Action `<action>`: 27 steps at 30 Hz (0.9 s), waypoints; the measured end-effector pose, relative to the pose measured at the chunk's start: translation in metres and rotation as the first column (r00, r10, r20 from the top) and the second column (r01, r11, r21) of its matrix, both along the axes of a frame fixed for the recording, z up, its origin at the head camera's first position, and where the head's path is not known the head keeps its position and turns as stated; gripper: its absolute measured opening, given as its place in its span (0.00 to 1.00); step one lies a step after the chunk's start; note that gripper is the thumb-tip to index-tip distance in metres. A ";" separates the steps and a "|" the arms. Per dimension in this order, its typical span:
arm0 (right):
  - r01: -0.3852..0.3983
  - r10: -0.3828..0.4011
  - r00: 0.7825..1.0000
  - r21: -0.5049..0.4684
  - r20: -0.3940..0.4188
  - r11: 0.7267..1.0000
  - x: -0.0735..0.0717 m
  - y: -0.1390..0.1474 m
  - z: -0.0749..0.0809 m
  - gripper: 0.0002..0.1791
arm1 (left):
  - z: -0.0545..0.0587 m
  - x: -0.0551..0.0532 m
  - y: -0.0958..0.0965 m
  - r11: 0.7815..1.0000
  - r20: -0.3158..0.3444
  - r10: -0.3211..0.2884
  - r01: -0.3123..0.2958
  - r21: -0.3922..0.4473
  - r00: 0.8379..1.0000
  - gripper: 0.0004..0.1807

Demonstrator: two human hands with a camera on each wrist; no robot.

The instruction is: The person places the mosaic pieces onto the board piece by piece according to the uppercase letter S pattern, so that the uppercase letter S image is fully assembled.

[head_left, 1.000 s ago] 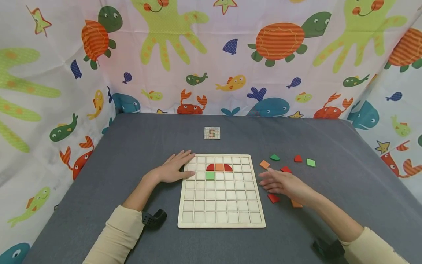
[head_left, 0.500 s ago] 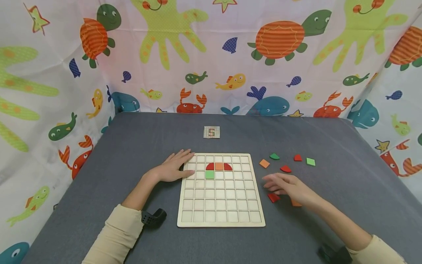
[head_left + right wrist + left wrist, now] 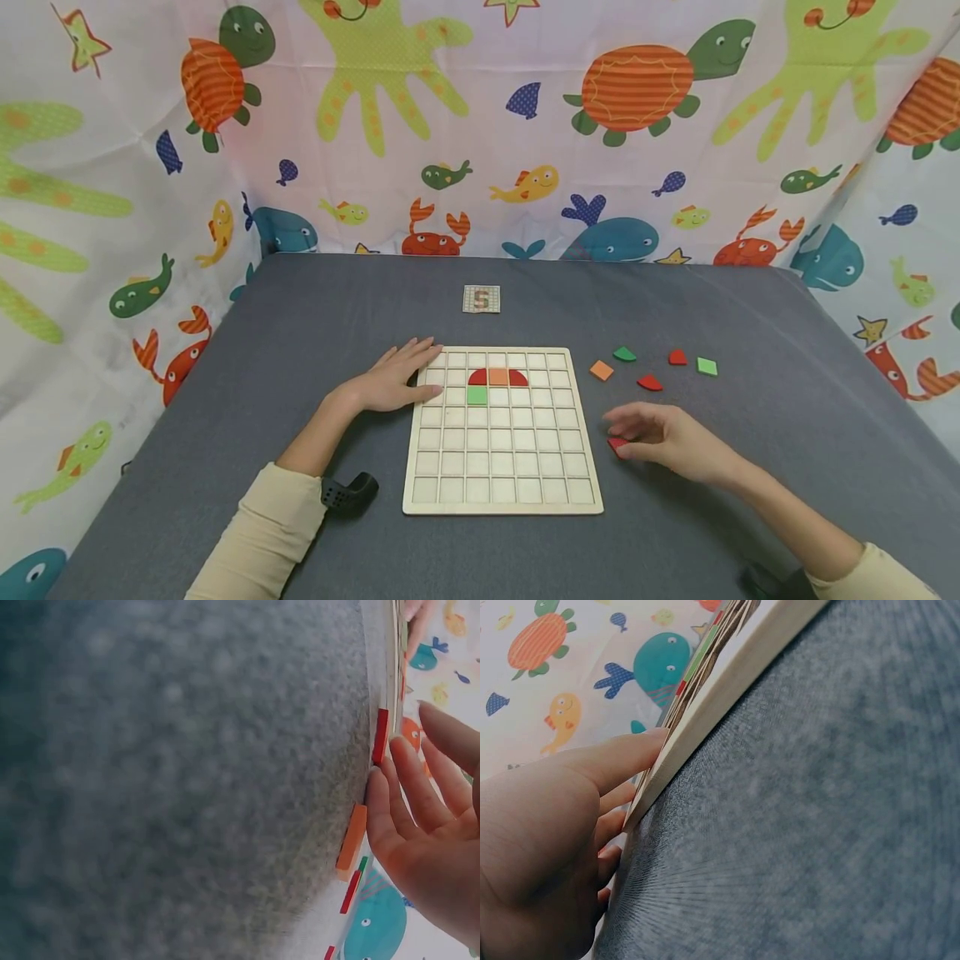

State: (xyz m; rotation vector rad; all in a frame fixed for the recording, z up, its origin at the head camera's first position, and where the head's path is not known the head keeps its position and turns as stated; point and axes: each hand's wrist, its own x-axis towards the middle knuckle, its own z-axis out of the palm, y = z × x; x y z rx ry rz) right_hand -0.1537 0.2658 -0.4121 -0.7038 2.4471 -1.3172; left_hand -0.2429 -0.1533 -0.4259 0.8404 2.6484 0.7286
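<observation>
**Thumb at the red tile, hold uncertain**

The right hand [image 3: 678, 439] was at a red tile [image 3: 617, 444] just right of the board [image 3: 517, 487]. Its fingers were loosely bent and the thumb touched the tile; whether they had pinched it, I could not tell. The left hand [image 3: 393, 387] lay relaxed at the board's left edge, gripping nothing.

The tile looked thin, so fingertips might have slipped off or merely pushed it along. A low sweep could have knocked the orange tile [image 3: 352, 840] near the fingers. A shove from the left hand might have jarred the set tiles [image 3: 498, 378].

Grey cloth [image 3: 315, 321] covered the table; a small card [image 3: 481, 299] lay beyond the board. Curtains [image 3: 495, 125] printed with sea animals hung around.
</observation>
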 end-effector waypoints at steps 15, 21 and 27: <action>0.005 0.024 0.975 0.129 -0.223 0.992 0.004 -0.006 -0.005 0.20 | -0.001 -0.001 0.001 1.000 -0.007 0.001 -0.001 -0.002 1.000 0.40; 0.001 0.036 0.971 0.154 -0.237 0.988 0.002 -0.005 -0.004 0.21 | 0.000 -0.001 0.001 1.000 -0.009 0.001 -0.001 -0.005 1.000 0.40; 0.004 0.033 0.981 0.189 -0.191 0.982 -0.002 -0.004 0.000 0.18 | 0.000 -0.001 0.001 1.000 -0.003 0.001 -0.001 0.002 1.000 0.40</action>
